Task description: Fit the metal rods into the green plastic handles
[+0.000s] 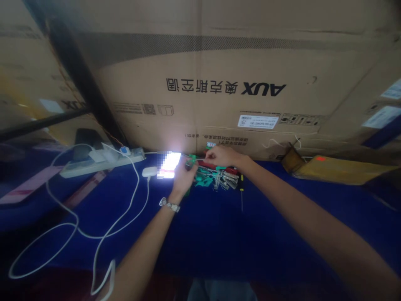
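Note:
My left hand (184, 177), with a watch or bracelet (169, 205) at the wrist, is closed on a small green plastic piece (192, 159). From the right, my right hand (222, 156) reaches over, thumb and fingertips pinched together close to that piece. A thin pale sliver shows at the pinch, too small to name. Below both hands lies a heap of green plastic pieces (203, 180) and silvery metal parts (230, 180). Something red is partly hidden under my right hand. Just right of the heap rests a screwdriver (242, 184) with a yellow and black handle.
A lit phone (170, 164) stands left of my left hand, beside a white charger (149, 172). White cables loop from a power strip (103, 162) across the blue tabletop (216, 234). Large cartons (219, 54) wall off the back. A yellow packet (341, 169) lies far right.

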Available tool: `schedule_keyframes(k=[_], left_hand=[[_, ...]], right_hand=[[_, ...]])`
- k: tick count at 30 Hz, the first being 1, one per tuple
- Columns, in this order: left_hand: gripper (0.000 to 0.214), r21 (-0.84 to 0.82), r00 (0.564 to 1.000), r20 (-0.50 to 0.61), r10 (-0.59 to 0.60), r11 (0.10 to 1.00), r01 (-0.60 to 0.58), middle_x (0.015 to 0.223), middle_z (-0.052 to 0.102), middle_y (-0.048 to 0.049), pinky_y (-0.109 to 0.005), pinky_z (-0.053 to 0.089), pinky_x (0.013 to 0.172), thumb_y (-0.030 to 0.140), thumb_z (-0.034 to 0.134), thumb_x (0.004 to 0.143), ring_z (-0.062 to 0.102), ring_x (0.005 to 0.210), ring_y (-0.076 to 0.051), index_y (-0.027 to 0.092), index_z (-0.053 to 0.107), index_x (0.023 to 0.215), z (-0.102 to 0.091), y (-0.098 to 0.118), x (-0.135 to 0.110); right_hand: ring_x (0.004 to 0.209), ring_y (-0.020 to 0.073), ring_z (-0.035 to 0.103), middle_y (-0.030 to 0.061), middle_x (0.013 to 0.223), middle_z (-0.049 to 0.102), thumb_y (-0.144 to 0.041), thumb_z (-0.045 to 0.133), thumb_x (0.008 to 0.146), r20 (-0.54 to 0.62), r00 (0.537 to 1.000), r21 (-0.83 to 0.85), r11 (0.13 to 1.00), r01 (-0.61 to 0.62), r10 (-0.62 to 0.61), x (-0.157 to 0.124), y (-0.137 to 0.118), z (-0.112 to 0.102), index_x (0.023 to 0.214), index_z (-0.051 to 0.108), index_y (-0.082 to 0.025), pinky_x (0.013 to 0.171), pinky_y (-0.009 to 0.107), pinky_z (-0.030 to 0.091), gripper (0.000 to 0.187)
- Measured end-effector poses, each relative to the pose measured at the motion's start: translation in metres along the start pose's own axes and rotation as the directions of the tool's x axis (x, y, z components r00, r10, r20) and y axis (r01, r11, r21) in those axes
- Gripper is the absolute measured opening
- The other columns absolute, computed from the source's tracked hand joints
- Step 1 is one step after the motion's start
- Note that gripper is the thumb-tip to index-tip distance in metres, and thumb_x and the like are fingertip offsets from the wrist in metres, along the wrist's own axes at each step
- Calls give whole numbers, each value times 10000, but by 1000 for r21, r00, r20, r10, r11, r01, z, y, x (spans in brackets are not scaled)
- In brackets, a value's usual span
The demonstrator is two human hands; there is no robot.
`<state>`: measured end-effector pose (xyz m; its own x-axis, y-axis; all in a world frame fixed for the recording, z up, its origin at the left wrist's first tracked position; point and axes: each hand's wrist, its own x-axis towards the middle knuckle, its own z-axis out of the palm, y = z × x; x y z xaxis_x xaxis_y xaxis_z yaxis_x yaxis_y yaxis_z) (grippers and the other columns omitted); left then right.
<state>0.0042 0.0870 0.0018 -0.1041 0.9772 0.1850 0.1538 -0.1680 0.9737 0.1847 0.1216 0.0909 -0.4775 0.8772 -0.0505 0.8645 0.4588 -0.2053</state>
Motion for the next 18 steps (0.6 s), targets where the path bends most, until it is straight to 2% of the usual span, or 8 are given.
schedule_keyframes(k=[2, 4, 7, 10, 14, 18], left_hand=[[234, 39, 998, 60, 27, 999, -29, 592, 553, 53, -231, 432, 434, 387, 663, 826, 527, 461, -128, 191, 610, 942, 5, 2, -5], [214, 112, 987, 92, 129, 984, -139, 643, 601, 36, -234, 439, 489, 376, 656, 840, 555, 514, -132, 194, 627, 948, 9, 4, -10], [155, 232, 953, 116, 281, 925, -301, 731, 663, 14, -240, 446, 573, 329, 646, 857, 599, 608, -142, 198, 648, 941, 11, 6, -15], [125, 319, 930, 149, 337, 874, -368, 826, 707, -12, -258, 460, 635, 282, 642, 868, 633, 683, -162, 195, 662, 955, 11, 5, -16], [150, 450, 915, 188, 357, 796, -404, 970, 729, -41, -297, 497, 732, 222, 646, 873, 676, 808, -203, 204, 671, 1019, 7, 2, -12], [198, 576, 911, 237, 337, 707, -411, 1103, 715, -61, -327, 522, 822, 167, 645, 867, 691, 950, -241, 217, 668, 1057, -1, 1, -6]], right_hand=[[809, 183, 650, 49, 941, 756, -482, 572, 924, -5, 1000, -63, 998, -4, 4, -4, 6, -5, 989, 778, -239, 626, 260, 377, 325], [870, 205, 666, 56, 987, 761, -511, 564, 924, -28, 1000, -112, 994, -12, 9, -10, 11, -11, 1027, 783, -252, 658, 265, 402, 354], [925, 234, 682, 63, 1008, 767, -539, 564, 917, -54, 998, -188, 981, -40, 30, -18, 14, -19, 1033, 794, -265, 704, 281, 433, 376], [971, 257, 689, 66, 1027, 771, -543, 576, 902, -38, 998, -226, 972, -60, 53, -21, 7, -21, 1014, 800, -271, 724, 297, 449, 369], [960, 249, 700, 53, 995, 778, -506, 576, 896, -6, 999, -213, 976, -41, 41, -15, -6, -7, 1001, 792, -278, 738, 300, 460, 332], [979, 248, 699, 60, 1029, 771, -487, 551, 914, -53, 998, -208, 977, -53, 42, -4, -12, 15, 1023, 778, -278, 782, 317, 477, 327]])
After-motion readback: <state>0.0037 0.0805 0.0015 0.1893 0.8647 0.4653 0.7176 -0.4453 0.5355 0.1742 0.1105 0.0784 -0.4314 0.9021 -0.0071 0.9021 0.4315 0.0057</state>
